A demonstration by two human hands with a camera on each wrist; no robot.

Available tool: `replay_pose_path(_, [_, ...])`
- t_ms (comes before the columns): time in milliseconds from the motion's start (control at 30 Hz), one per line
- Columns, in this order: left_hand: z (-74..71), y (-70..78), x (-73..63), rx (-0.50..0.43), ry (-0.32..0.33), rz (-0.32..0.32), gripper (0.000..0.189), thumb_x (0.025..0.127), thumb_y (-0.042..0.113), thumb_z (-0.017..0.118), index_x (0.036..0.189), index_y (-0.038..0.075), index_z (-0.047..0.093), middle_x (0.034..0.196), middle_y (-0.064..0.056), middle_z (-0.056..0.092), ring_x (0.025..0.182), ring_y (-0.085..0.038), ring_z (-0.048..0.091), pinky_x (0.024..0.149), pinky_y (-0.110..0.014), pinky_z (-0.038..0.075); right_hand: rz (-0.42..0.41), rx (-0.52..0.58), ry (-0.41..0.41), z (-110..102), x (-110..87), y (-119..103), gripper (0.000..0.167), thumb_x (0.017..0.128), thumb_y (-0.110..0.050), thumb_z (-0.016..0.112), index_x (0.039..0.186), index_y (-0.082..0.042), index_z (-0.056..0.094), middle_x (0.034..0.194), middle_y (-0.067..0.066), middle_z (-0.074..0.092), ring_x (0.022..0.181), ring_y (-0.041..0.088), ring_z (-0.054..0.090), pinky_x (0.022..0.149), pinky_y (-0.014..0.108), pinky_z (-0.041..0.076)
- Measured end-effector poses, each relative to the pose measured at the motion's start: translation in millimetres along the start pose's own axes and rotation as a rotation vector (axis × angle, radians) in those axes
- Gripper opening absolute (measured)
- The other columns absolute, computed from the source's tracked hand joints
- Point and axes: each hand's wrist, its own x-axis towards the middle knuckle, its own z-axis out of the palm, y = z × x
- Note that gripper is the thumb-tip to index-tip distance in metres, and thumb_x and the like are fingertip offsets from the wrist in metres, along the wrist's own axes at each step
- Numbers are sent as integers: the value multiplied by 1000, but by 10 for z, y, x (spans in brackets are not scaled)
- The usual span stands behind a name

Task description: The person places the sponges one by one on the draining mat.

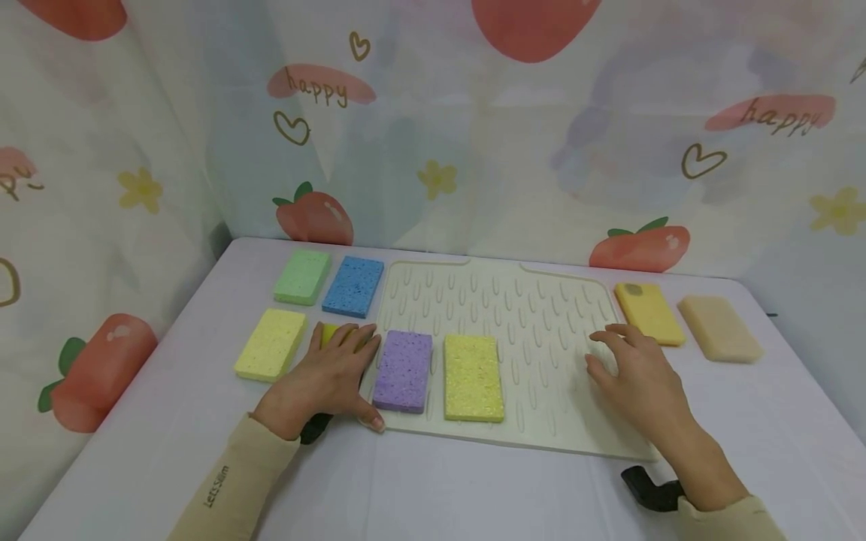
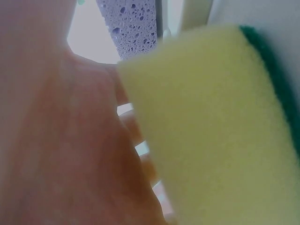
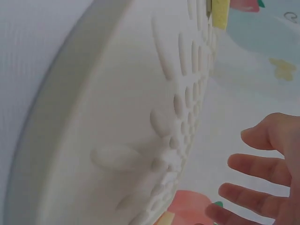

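Note:
My left hand (image 1: 323, 383) is spread over a yellow scouring sponge (image 2: 201, 117) with a green side, at the left edge of a cream drying mat (image 1: 555, 353). Most of that sponge is hidden under the hand in the head view; the thumb lies apart, by the mat's front left corner. Just right of it, a purple sponge (image 1: 403, 372) lies on the mat, and a speckled yellow sponge (image 1: 473, 378) beside that. Over the mat's right part hovers my right hand (image 1: 639, 387), fingers apart and holding nothing.
Left of the mat lie a green sponge (image 1: 302, 277), a blue sponge (image 1: 353, 286) and a pale yellow sponge (image 1: 271, 345). To its right are a flat yellow object (image 1: 651, 315) with a dark corner patch and a beige sponge (image 1: 720, 327). A printed curtain (image 1: 473, 210) stands behind the table.

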Motion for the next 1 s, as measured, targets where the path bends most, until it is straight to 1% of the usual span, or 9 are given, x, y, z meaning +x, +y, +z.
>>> replay_pose_path(200, [-6,0,-8,4,5,-1,132,53,78,80,155,9,33,163,-11,27,149,-36,24,116,-72,10,-50,-37,12,-13,81,140,29,87,-9,67,114,1,66,127,31,54,108,51,51,70,65,48])
replay_pose_path(300, [-6,10,-8,-1,-5,-3,131,53,77,80,155,9,33,163,-11,27,149,-36,23,116,-72,9,-73,-55,4,0,113,221,31,86,-9,68,114,2,65,129,32,53,109,54,49,76,67,45])
replay_pose_path(433, [-5,14,-8,-2,-11,-2,131,54,77,80,155,10,32,163,-11,26,150,-36,22,116,-71,9,-106,-73,11,-13,163,338,33,84,-7,69,116,2,63,129,32,51,107,56,48,79,67,43])
replay_pose_path(567, [-12,8,-13,2,-5,1,131,54,77,80,155,9,33,163,-11,26,149,-36,23,116,-72,9,-135,-86,10,-26,216,449,35,84,-6,69,117,1,62,129,33,50,107,57,47,83,69,42])
replay_pose_path(733, [-17,7,-20,5,-1,5,131,54,77,80,155,9,33,163,-12,27,149,-37,24,115,-72,10,-168,-94,7,-24,270,601,39,82,-4,70,119,4,60,129,36,48,109,59,45,93,71,36])
replay_pose_path(833, [-16,12,-23,3,-5,3,131,54,77,80,155,9,32,163,-12,27,149,-37,24,115,-72,10,-187,-100,11,-22,302,696,44,80,-3,70,121,6,57,129,37,47,109,59,45,94,70,35])
replay_pose_path(1000, [-14,19,-20,7,-3,0,132,53,77,80,155,9,32,163,-11,27,149,-37,24,116,-72,10,-186,-155,-16,-44,351,812,52,80,-5,70,128,5,53,134,37,44,115,58,43,94,68,36])
